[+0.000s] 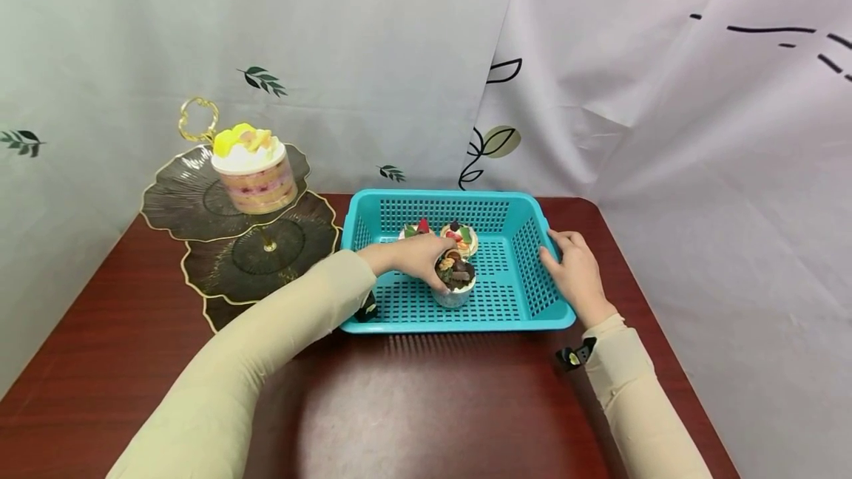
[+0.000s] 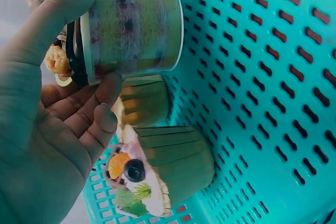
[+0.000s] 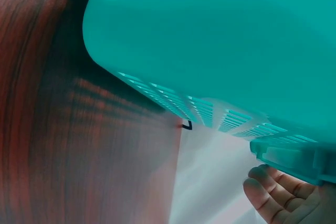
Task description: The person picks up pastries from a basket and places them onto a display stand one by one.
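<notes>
on a reddish-brown wooden table [image 1: 466, 405], the left hand [image 1: 418, 257] pinches a chocolate-topped cake cup [image 1: 454, 298] inside the turquoise plastic basket [image 1: 459, 327] that the right hand [image 1: 580, 272] grips, and a slipping pinch might topple it against the fruit-topped cupcakes [image 2: 181, 161].

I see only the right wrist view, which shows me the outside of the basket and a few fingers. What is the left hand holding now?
Observer: In the left wrist view, the left hand pinches a dark-topped cake cup near its rim.
Operator: Thank you. Is there also a dessert outside of the basket?
Observer: Yes, in the head view a yellow-topped cake cup sits on the top tier of a stand, to the left of the basket.
</notes>
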Motion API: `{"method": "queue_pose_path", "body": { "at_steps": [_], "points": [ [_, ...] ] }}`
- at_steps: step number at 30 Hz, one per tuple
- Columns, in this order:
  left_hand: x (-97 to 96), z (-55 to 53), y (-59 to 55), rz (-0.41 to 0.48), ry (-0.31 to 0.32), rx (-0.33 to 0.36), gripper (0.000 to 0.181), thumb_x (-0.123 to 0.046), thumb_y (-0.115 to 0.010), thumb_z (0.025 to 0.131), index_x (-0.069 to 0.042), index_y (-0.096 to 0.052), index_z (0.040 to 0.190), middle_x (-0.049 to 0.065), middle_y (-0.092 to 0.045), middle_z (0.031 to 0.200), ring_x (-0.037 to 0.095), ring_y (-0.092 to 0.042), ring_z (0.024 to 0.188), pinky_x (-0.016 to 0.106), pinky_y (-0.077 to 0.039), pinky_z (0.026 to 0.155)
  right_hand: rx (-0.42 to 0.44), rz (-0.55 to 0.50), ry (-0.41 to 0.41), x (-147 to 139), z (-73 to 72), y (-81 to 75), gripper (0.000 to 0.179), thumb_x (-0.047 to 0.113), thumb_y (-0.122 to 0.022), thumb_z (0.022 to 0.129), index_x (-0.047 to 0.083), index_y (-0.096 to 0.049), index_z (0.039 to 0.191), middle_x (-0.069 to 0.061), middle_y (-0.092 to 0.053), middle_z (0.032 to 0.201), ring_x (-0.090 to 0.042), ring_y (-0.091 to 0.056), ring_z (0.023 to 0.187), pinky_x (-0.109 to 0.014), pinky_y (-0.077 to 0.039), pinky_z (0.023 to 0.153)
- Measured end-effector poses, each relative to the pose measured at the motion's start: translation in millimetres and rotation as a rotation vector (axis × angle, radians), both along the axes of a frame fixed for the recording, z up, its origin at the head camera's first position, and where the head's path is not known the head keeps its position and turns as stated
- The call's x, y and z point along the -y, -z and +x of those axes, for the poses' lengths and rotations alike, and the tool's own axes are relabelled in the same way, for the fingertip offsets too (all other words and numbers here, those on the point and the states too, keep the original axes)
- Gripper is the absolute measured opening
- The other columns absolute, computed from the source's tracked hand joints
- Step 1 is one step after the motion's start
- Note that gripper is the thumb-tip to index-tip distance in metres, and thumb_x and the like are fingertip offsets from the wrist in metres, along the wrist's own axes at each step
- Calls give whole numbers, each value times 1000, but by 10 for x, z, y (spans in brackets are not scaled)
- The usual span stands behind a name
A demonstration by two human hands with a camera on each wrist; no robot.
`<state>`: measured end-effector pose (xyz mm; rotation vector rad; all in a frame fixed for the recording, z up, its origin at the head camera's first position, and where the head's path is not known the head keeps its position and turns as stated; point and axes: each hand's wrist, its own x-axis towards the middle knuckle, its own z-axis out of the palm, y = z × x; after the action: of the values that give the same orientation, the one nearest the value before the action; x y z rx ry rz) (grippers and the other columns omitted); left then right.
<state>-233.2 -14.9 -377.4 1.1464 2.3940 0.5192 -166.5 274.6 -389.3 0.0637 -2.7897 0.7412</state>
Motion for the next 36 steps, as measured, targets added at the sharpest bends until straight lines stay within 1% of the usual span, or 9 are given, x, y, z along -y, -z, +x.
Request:
{"method": "queue_pose_path", "body": {
  "at_steps": [2,6,9,12,18,21,30,33,36],
  "points": [
    [12,3,-27,12,1,-10,83,-34,-80,76,-2,-40,141,10,-57,130,21,-58,117,36,-47,99,3,4,2,6,3,-7,50,24,-56,96,-4,-48,137,-25,-50,125,-39,-57,105,-55,-47,90],
    [42,14,-103,44,-7,-7,82,-34,-79,77,-2,-40,141,11,-57,130,22,-58,117,37,-48,97,6,13,2,11,16,-18,50,23,-56,96,-4,-48,137,-25,-50,125,-39,-56,105,-55,-47,90],
    [68,26,-166,71,-22,2,78,-34,-79,77,-4,-43,138,9,-59,126,20,-59,113,36,-50,95,7,15,3,6,20,-18,50,23,-56,96,-4,-48,137,-25,-50,125,-39,-56,106,-55,-47,90],
    [97,36,-229,89,-32,-4,74,-34,-80,76,-6,-45,135,7,-61,122,19,-60,109,36,-51,93,7,15,4,5,22,-21,50,24,-55,96,-4,-48,137,-25,-50,125,-39,-56,106,-55,-47,90],
    [157,53,-299,86,-52,-48,70,-36,-80,75,-7,-48,131,6,-61,118,17,-60,106,34,-51,90,14,16,4,4,15,-22,50,24,-55,96,-4,-48,138,-25,-50,125,-39,-57,105,-55,-47,90],
    [175,63,-337,86,-62,-51,70,-37,-80,74,-8,-49,130,5,-61,118,17,-60,106,35,-51,90,12,16,4,6,14,-23,50,24,-55,96,-4,-48,138,-25,-50,125,-39,-57,106,-55,-47,90],
    [213,142,-428,111,-48,-54,67,-38,-80,74,-9,-50,126,4,-62,114,15,-60,103,33,-52,87,12,17,-4,13,12,-19,50,24,-55,97,-4,-48,138,-26,-50,126,-40,-56,107,-56,-47,91],
    [237,180,-479,130,-48,-45,66,-37,-81,73,-10,-51,125,4,-62,114,15,-60,102,33,-52,86,16,17,-5,15,13,-21,51,24,-55,97,-4,-47,138,-26,-50,126,-40,-56,108,-56,-47,91],
    [259,215,-536,133,-47,-61,64,-37,-80,73,-10,-51,123,3,-62,112,15,-60,101,33,-52,85,13,16,0,13,18,-27,50,24,-55,97,-4,-47,138,-26,-50,126,-40,-56,107,-55,-47,90]
  ]
}}
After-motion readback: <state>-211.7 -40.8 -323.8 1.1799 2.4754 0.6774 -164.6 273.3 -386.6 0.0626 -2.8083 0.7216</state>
